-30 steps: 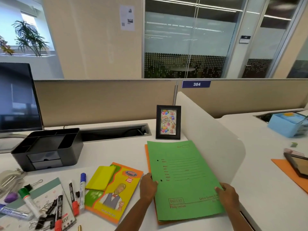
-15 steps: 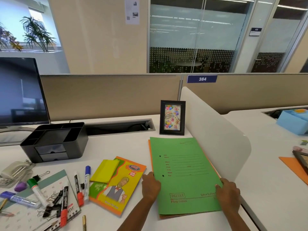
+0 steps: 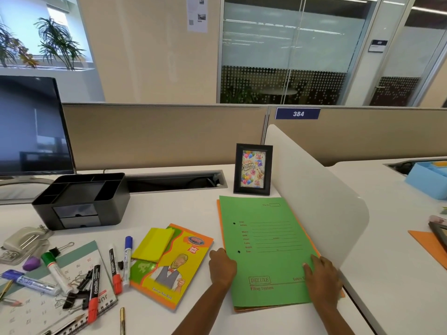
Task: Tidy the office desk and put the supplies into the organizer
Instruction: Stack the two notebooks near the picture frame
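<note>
Markers (image 3: 116, 269) and clips are lying scattered at the left, in front of the black organizer (image 3: 82, 199). Beside the notebook (image 3: 174, 267), the left hand (image 3: 221, 267) is pressing the green folder's (image 3: 266, 250) left edge while the right hand (image 3: 321, 279) is lying flat, fingers spread, on its right corner by the white divider (image 3: 314, 189).

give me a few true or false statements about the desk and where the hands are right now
1. Both hands rest on the green paper file folder. True: the left hand is at its left edge, the right hand near its lower right corner.
2. The black plastic desk organizer is full of markers. False: its compartments look empty.
3. The yellow sticky note pad lies on the orange and yellow exercise notebook. True.
4. The black picture frame lies flat. False: it stands upright.
</note>
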